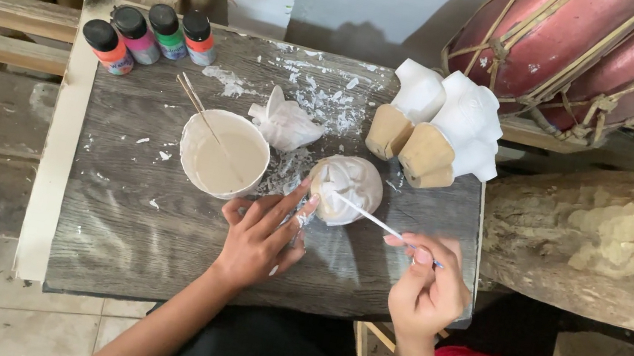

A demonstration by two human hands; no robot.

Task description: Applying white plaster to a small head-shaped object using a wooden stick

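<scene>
Item: white plaster figure (pixel 346 189), lying at tabletop (pixel 117 230) centre, just beyond both hands. Left hand (pixel 261 238) steadies its near-left side, fingers spread. Right hand (pixel 428 289) pinches a thin brush (pixel 367 215), long axis running left-far onto the figure. Bowl (pixel 224 153) lies left.

Single head-worn view, looking steeply down, close over wooden board (pixel 149 244) (hands near bottom edge)

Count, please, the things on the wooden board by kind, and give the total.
Paint bottles: 4
Bowl of pale liquid, a stick in it: 1
White figures: 4 (two large, one small, one steadied by the left hand)
Brush in the right hand: 1
Total: 10
</scene>
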